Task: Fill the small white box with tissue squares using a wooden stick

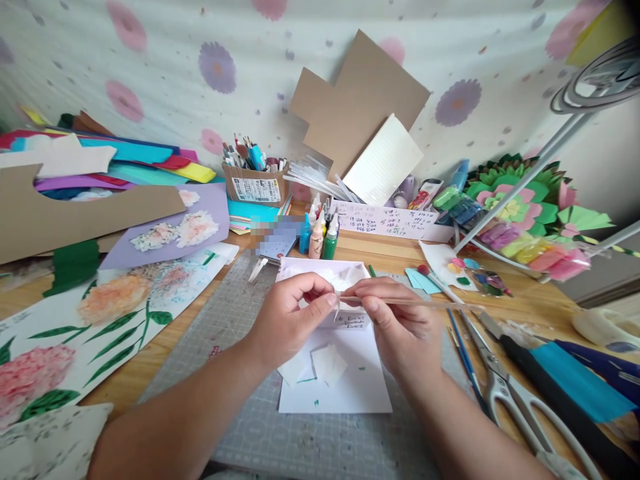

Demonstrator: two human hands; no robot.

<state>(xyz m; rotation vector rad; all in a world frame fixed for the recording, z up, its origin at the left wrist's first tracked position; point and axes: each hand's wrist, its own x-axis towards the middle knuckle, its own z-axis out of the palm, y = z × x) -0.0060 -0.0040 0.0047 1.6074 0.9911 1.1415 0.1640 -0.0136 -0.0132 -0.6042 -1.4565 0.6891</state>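
Observation:
Both hands meet above an open white box [295, 267] with pale paper inside and handwriting on its front. My right hand [405, 320] is closed on a thin light-brown stick [440, 304], held level and pointing right. My left hand [295, 317] is closed in a pinch at the stick's left end, where a small white scrap [337, 308], seemingly thin paper, shows at the fingertips. Below the hands, a white sheet [350, 399] carries cut squares of thin white paper [330, 365] and small green marks.
A grey cutting mat [240, 393] lies underneath. Scissors [500, 380], a blue brush [465, 353] and a black-handled tool [550, 393] lie right. Paint bottles [316, 239] and a phone [280, 240] stand or lie behind. Flower artwork [115, 300] lies left; a lamp arm [525, 180] crosses right.

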